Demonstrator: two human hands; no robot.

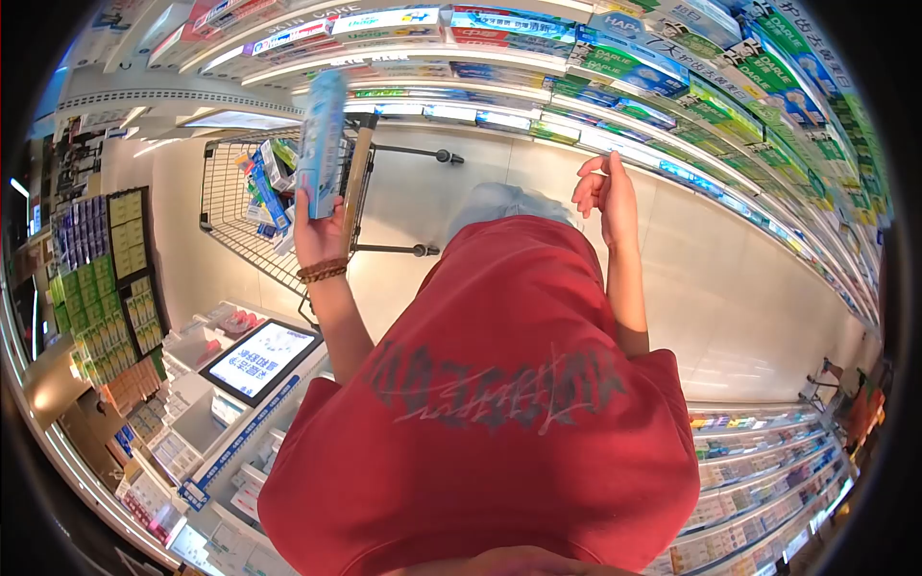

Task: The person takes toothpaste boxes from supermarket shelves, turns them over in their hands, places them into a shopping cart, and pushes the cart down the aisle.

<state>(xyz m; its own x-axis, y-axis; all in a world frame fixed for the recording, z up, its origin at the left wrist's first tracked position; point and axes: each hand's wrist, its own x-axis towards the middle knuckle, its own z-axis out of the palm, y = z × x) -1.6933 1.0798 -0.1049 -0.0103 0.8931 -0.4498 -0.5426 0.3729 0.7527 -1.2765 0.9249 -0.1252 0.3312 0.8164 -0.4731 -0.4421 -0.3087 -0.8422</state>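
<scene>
A long light-blue box (323, 144) stands upright in my left hand (320, 226), whose fingers and thumb wrap its lower end; a beaded bracelet circles that wrist. Behind the box are the handle end and wire basket of a shopping cart (226, 178), which holds several boxed items (266, 192). My right hand (607, 192) hangs in the air at the right, beside the lower shelves, with its fingers loosely bent and apart. Nothing shows in it.
Shelves of toothpaste boxes (615, 58) curve across the top and right. At the lower left stands a display with a lit screen (261, 360). More stocked shelves (759, 480) are at the lower right. A stack of green packs (91, 293) is at the far left.
</scene>
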